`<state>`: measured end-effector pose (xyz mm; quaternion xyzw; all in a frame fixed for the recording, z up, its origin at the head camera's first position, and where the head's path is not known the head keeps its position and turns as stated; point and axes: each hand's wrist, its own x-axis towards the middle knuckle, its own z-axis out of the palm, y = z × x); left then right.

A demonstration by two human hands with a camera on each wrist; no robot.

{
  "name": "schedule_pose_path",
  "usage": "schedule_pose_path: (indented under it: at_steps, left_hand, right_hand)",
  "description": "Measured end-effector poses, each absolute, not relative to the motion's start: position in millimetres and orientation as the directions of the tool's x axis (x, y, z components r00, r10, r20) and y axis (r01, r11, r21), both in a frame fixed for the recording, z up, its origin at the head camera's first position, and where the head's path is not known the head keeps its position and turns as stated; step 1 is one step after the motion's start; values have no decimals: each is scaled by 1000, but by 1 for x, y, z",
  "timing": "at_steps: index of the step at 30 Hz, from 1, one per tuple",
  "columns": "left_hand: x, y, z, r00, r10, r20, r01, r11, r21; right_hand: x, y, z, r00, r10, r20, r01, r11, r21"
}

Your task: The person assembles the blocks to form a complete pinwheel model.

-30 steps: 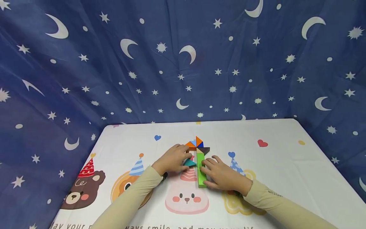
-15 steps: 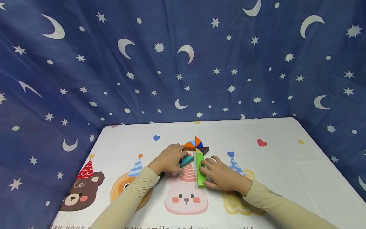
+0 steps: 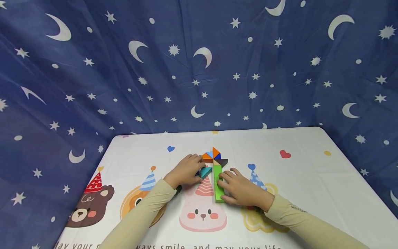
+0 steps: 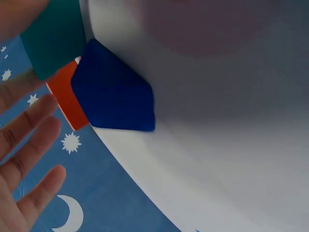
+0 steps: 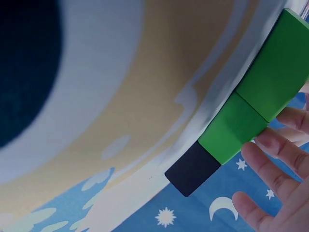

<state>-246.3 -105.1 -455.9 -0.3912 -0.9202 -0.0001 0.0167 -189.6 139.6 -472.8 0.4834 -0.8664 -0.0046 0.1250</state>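
Note:
In the head view, my left hand (image 3: 185, 170) pinches a teal triangular block (image 3: 206, 172) left of the green bar. The left wrist view shows this teal block (image 4: 55, 38) between thumb and index finger, the other fingers spread. A dark blue block (image 4: 113, 92) lies close beside it. The green bar is made of two green blocks (image 3: 218, 185) set end to end. My right hand (image 3: 240, 188) rests along the bar's right side, its fingertips touching the green blocks (image 5: 236, 125) in the right wrist view.
Beyond the bar is a fan of orange blocks (image 3: 216, 153), light blue and blue pieces, with a dark brown block (image 3: 222, 162) on its right. The white cloth (image 3: 311, 180) printed with cartoon animals covers the table. A blue star-and-moon curtain (image 3: 199, 69) stands behind.
My left hand has turned the teal block and shifted it slightly away from me; its tip, earlier at the green bar's side, now points up and right. My right hand has stayed put.

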Motion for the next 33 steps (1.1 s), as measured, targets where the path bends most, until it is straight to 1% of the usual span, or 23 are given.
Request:
schedule_pose_path:
  at_steps: [5, 11, 15, 22, 27, 33]
  left_hand:
    - [-248, -96, -458, -719, 693, 56, 689, 720, -75]
    - [-250, -86, -458, -727, 679, 103, 660, 731, -173]
    - [-251, -82, -459, -737, 664, 122, 639, 745, -192]
    - [-253, -78, -461, -760, 638, 123, 613, 767, -188]
    - [-253, -79, -462, -749, 650, 127, 629, 759, -170]
    - [-250, -82, -462, -745, 656, 121, 646, 755, -111]
  right_hand:
    - [-190, 139, -473, -505, -839, 202, -835, 534, 130]
    - [-191, 140, -474, -501, -840, 209, -837, 531, 128]
    - [-191, 140, -475, -501, -840, 211, -837, 532, 129]
    - [-191, 140, -475, -501, -839, 212, -838, 532, 122]
    - [-191, 140, -475, -509, -836, 205, -834, 538, 121]
    - [-191, 140, -474, -505, -836, 215, -835, 536, 126]
